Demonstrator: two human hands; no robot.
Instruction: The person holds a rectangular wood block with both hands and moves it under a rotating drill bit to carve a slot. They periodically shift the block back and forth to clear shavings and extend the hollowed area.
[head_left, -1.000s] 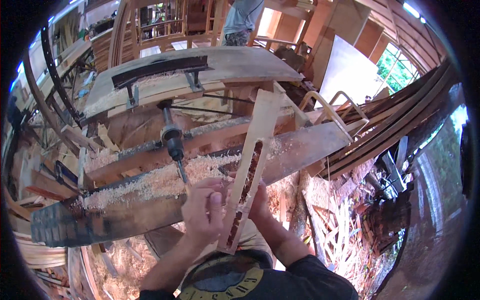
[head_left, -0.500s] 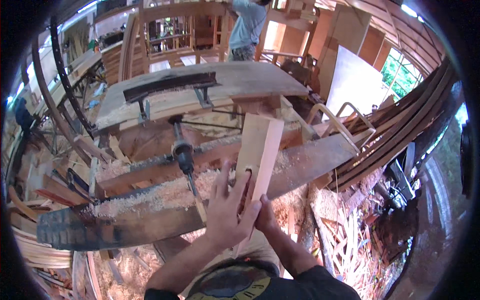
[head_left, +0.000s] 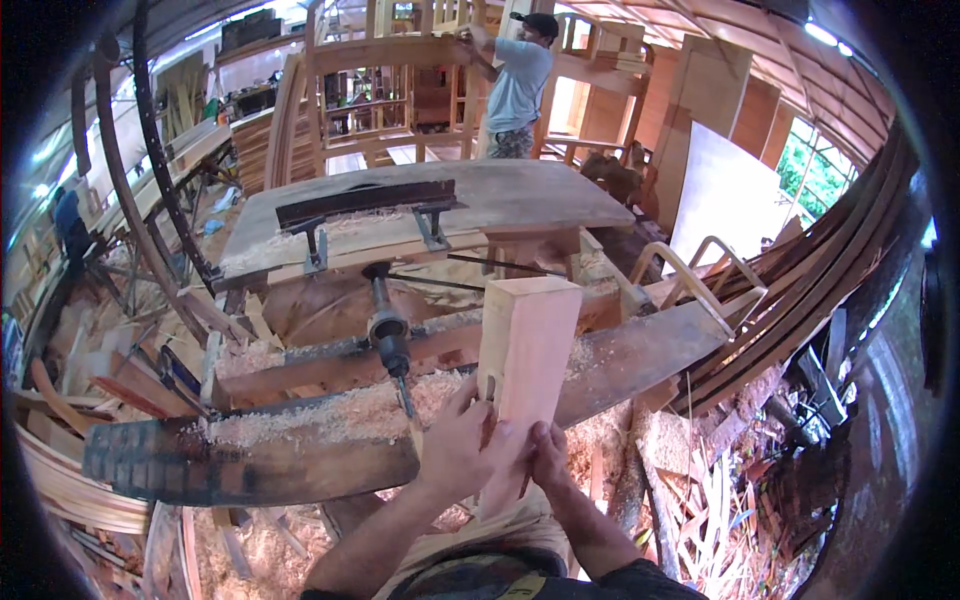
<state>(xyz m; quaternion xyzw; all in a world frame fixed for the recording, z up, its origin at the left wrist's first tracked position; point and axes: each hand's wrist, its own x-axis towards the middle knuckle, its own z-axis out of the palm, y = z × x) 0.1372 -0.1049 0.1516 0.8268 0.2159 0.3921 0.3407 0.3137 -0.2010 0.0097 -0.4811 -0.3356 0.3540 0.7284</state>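
A pale wooden board point(head_left: 530, 350), thick and smooth, stands tilted upright in front of me, its far end raised. My left hand point(head_left: 462, 445) grips its left side with fingers bent round the edge, beside a slot cut into that narrow face. Lower on the right edge, my right hand point(head_left: 548, 455) holds the board with the thumb against its face. A dark slot shows near the right thumb. Left of the board, a drill chuck point(head_left: 388, 335) with a thin bit point(head_left: 404, 396) points toward me, apart from my left hand. The board's lower end is partly hidden by my hands.
A heavy timber beam point(head_left: 250, 462) strewn with shavings crosses in front of me. Behind it stands a worktable point(head_left: 540, 190) with a dark metal fence point(head_left: 365, 203). A bent metal frame point(head_left: 700, 270) sits at right. Another person point(head_left: 520, 80) works at wooden frames beyond.
The board has turned, so its broad face and end now show. My left fingers, earlier spread upward, have curled in round its side. The view has tilted upward, showing more of the other person.
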